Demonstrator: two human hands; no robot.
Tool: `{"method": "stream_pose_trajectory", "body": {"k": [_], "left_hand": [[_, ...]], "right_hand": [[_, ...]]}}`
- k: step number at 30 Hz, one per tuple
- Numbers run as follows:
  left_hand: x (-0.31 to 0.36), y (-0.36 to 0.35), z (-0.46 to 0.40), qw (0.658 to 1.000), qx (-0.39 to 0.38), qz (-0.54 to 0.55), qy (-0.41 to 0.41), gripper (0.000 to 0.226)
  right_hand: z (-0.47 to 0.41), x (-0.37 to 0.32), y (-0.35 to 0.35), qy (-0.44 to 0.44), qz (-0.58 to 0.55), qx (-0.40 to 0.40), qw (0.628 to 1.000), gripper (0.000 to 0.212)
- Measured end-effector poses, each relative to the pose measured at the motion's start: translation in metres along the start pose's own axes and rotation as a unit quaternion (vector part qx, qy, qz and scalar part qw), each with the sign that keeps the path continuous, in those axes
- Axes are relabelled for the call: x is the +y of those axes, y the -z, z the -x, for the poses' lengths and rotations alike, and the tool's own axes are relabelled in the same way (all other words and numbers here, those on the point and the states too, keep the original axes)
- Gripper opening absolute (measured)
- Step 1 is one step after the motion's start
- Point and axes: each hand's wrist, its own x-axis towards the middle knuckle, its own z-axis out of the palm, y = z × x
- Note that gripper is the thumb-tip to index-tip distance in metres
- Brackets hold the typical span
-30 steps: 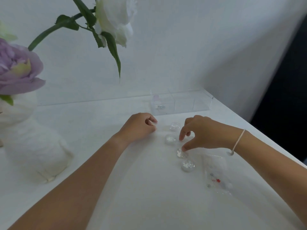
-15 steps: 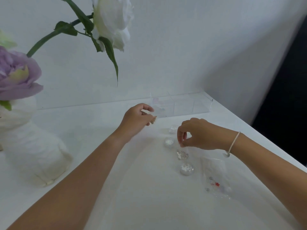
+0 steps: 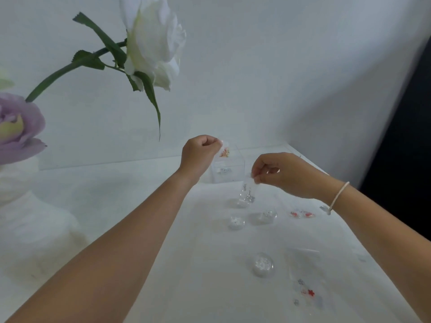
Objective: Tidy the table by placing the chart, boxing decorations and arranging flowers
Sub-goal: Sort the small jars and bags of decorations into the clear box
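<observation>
My left hand (image 3: pixel 200 153) pinches a small clear bag with pink and orange decorations (image 3: pixel 224 152) and holds it over the clear plastic box (image 3: pixel 229 169) at the back of the white table (image 3: pixel 140 206). My right hand (image 3: pixel 283 174) pinches the top of a clear bag of silver glitter pieces (image 3: pixel 247 193), which hangs just above the table. Small round clear pots of decorations lie below: one (image 3: pixel 236 222), another (image 3: pixel 264 215), and a third nearer me (image 3: pixel 263 264). Two more flat bags hold red pieces (image 3: pixel 302 214) (image 3: pixel 306 291).
At the left stands a white vase (image 3: pixel 25 224) with a purple flower (image 3: pixel 16 129) and a white rose (image 3: pixel 151 43) on a long green stem leaning over the table. The table's right edge (image 3: pixel 349 194) drops to a dark gap. A white wall is behind.
Both hands rose from the table. The left carried its small bag up over the clear box. The right picked up a glitter bag and lifted it.
</observation>
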Motion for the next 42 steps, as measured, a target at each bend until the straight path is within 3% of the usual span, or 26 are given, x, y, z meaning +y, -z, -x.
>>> {"method": "stream_pose_trajectory", "body": {"k": [3,8,14,20,27,30,34,37,42], "left_hand": [[-0.002,-0.006,-0.014,0.999,0.009,-0.036,-0.020,0.006],[-0.009,-0.011,-0.028,0.987,-0.018,-0.150,-0.046,0.010],[-0.010,-0.014,-0.032,0.976,-0.033,-0.216,-0.026,0.014],[-0.007,-0.016,-0.031,0.931,-0.041,-0.363,-0.012,0.035],[-0.007,-0.016,-0.036,0.854,-0.060,-0.509,-0.092,0.028],[-0.009,-0.013,-0.029,0.876,-0.040,-0.467,-0.112,0.029],[-0.013,-0.005,-0.002,0.933,0.000,-0.335,-0.129,0.025],[-0.022,0.002,0.030,0.956,0.000,-0.258,-0.141,0.018],[-0.034,0.008,0.077,0.992,-0.093,-0.088,-0.016,0.011]], "right_hand": [[-0.004,0.009,0.002,0.004,-0.013,0.033,0.999,0.012],[-0.007,0.015,0.004,0.002,-0.028,0.066,0.997,0.016],[-0.003,0.013,0.001,-0.001,-0.013,0.056,0.998,0.014],[0.000,0.007,0.000,-0.011,0.001,0.043,0.999,0.009],[0.001,0.007,0.000,-0.016,0.006,0.039,0.999,0.009],[0.000,0.008,0.000,-0.015,0.006,0.042,0.999,0.010],[-0.006,0.011,0.001,-0.014,0.002,0.075,0.997,0.019],[-0.020,0.012,0.004,-0.003,0.005,0.114,0.993,0.026],[-0.060,0.012,0.005,0.006,0.004,0.197,0.980,0.013]]}}
